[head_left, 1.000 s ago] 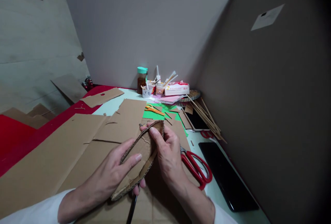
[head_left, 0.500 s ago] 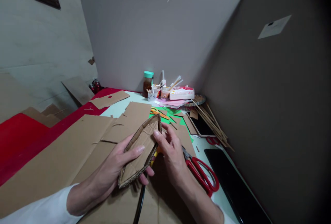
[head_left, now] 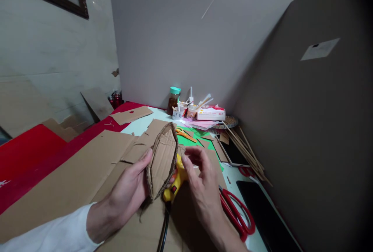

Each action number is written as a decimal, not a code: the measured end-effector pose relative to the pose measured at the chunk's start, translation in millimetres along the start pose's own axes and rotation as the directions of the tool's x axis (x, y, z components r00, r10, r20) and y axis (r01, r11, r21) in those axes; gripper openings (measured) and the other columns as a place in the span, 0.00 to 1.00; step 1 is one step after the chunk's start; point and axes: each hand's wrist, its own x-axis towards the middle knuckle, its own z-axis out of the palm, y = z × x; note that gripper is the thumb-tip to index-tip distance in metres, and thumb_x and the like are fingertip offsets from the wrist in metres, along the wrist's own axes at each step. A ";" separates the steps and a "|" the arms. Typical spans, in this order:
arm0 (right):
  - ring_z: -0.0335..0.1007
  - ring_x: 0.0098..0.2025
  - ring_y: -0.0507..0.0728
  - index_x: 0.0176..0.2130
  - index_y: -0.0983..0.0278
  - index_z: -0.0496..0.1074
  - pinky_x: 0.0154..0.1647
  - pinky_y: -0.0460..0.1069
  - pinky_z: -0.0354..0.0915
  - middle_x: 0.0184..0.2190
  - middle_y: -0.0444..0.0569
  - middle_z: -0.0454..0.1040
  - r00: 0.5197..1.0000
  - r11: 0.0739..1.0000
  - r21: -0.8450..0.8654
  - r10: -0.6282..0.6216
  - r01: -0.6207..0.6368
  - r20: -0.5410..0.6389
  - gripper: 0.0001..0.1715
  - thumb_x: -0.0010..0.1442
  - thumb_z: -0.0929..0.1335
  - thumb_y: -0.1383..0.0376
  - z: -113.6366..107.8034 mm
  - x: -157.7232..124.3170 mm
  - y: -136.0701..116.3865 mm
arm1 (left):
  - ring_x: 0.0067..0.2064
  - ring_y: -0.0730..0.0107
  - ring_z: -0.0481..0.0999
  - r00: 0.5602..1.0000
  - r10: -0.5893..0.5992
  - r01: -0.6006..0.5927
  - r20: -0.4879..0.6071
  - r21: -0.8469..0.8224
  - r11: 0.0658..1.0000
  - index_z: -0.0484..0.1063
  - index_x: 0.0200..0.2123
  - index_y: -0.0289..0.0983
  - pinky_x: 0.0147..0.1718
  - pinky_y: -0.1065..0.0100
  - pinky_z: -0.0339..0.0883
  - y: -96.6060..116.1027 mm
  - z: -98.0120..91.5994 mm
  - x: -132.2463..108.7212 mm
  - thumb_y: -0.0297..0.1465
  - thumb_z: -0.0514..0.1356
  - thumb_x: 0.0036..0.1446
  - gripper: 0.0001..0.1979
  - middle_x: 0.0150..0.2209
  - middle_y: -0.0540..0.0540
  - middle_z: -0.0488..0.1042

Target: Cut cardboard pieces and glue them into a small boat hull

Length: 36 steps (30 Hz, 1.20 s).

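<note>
A boat-shaped cardboard hull [head_left: 163, 159] with pointed ends and low walls stands tilted in my left hand [head_left: 131, 190]. The thumb presses its near side, and the other fingers pass behind it. Just right of the hull, my right hand [head_left: 201, 178] is apart from it, fingers curved and spaced, nothing visible in them. Between the hands lies a yellow glue gun [head_left: 175, 186] with a red switch and a black cord [head_left: 164, 228], partly hidden behind the hull. Red-handled scissors [head_left: 239, 213] lie beside my right wrist.
Large cardboard sheets [head_left: 72, 170] cover the table's left and middle. Behind the hands are orange scissors [head_left: 186, 134] and cardboard scraps on green paper. Wooden sticks [head_left: 244, 149] cross a tablet [head_left: 233, 153]. Cups [head_left: 192, 111], a bottle [head_left: 174, 100] and a tissue pack [head_left: 211, 113] stand at the back.
My right hand has come off the hull and moved slightly right. The hull has turned more upright in my left hand, uncovering more of the glue gun. The view has shifted.
</note>
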 end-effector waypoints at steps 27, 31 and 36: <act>0.82 0.41 0.60 0.56 0.64 0.68 0.41 0.52 0.75 0.44 0.54 0.83 0.979 0.970 -0.147 -0.184 0.195 0.088 0.21 0.64 0.64 0.67 12.7 -17.1 -4.5 | 0.69 0.57 0.62 0.988 0.106 -0.125 0.110 0.186 0.975 0.63 0.67 0.47 0.63 0.60 0.60 -13.1 -13.4 -0.3 0.34 0.61 0.65 0.27 0.65 0.48 0.70; 0.79 0.40 0.60 0.50 0.64 0.72 0.41 0.52 0.73 0.41 0.54 0.81 0.964 0.946 -0.193 -0.242 0.259 0.108 0.14 0.65 0.64 0.69 13.7 -16.7 -4.4 | 0.67 0.58 0.64 0.990 0.120 -0.135 0.071 0.275 0.952 0.68 0.63 0.47 0.62 0.62 0.61 -14.5 -11.5 -3.5 0.32 0.64 0.62 0.26 0.65 0.48 0.71; 0.67 0.35 0.61 0.36 0.62 0.74 0.34 0.54 0.67 0.33 0.53 0.70 0.923 0.809 -0.452 -0.371 0.374 0.100 0.15 0.69 0.60 0.68 13.2 -16.7 0.0 | 0.68 0.57 0.62 0.990 0.139 -0.136 0.012 0.317 0.939 0.70 0.60 0.47 0.61 0.61 0.61 -17.5 -9.1 -5.8 0.33 0.65 0.61 0.24 0.64 0.48 0.72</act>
